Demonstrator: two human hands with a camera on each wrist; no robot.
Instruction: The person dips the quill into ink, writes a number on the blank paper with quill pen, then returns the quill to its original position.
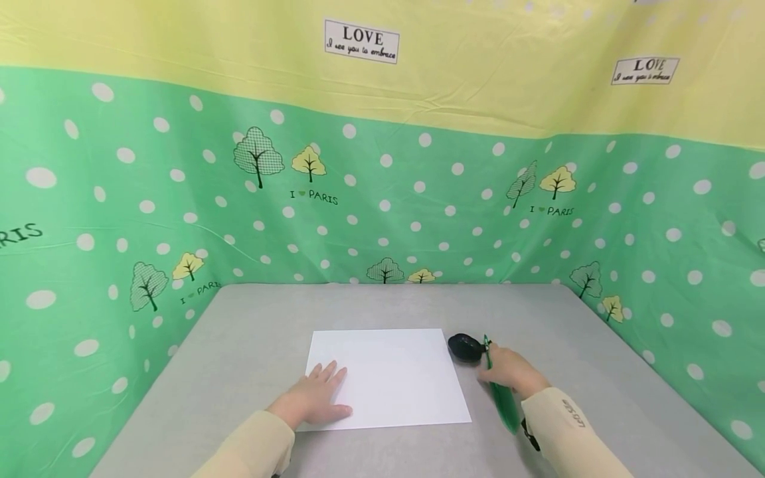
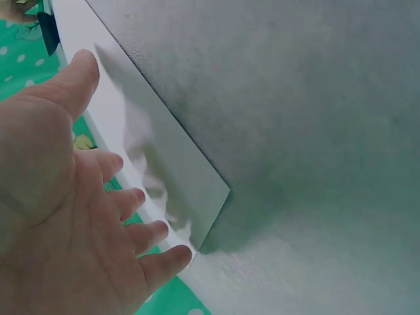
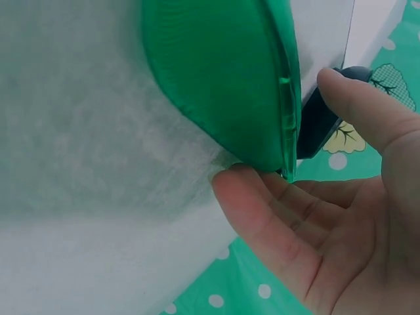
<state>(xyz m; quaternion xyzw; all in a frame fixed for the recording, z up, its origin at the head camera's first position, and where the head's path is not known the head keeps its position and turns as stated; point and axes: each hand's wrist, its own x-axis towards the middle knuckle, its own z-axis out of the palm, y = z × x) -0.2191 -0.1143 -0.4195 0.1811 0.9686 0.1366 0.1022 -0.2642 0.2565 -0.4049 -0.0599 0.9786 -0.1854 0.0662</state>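
My left hand rests with spread fingers on the left part of a white sheet of paper. The left wrist view has this hand palm-side, over the paper's edge. To the right of the sheet, my right hand reaches over a long green item. In the right wrist view this green item looks flat and curved, with a shiny translucent rim. My right fingertips are at its end, the thumb apart. Beside it lies a glossy black oval object.
The grey tabletop extends around the sheet. Green and yellow printed cloth hangs behind and on both sides. A small black piece shows by the right sleeve.
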